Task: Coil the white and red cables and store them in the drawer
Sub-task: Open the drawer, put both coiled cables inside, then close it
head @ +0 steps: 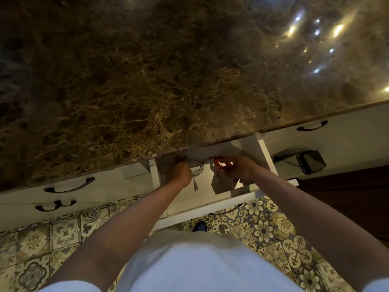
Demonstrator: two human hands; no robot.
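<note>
- Head view, looking down over a brown marble desk [147, 85] with ceiling lights glinting in its right far part.
- White drawer [210, 204] pulled out from under the desk edge, open toward the person.
- Both hands reach inside the drawer, forearms bare, white sleeves at the frame's bottom corners.
- Left hand [179, 172] at the drawer's left side, fingers curled down and closed on the white cable [196, 167]; its far fingertips hidden under the desk lip.
- White cable sits coiled in loops just right of that hand, on the drawer floor; one loose end with a plug trails toward the drawer front.
- Right hand [240, 168] in the drawer's middle-right, closed around the red cable [221, 163], which is bunched in a small coil at the fingers; whether the coil rests on the drawer floor cannot be told.
- The two coils lie near each other, side by side, apart by a small gap.
- Shut drawers with dark handles [69, 185] left and right of the open one.
- Dark box-like device [311, 162] with a cord lies to the right, beyond the drawer.
- Patterned tile floor [273, 234] below; a dark shoe tip [200, 226] shows under the drawer front.
</note>
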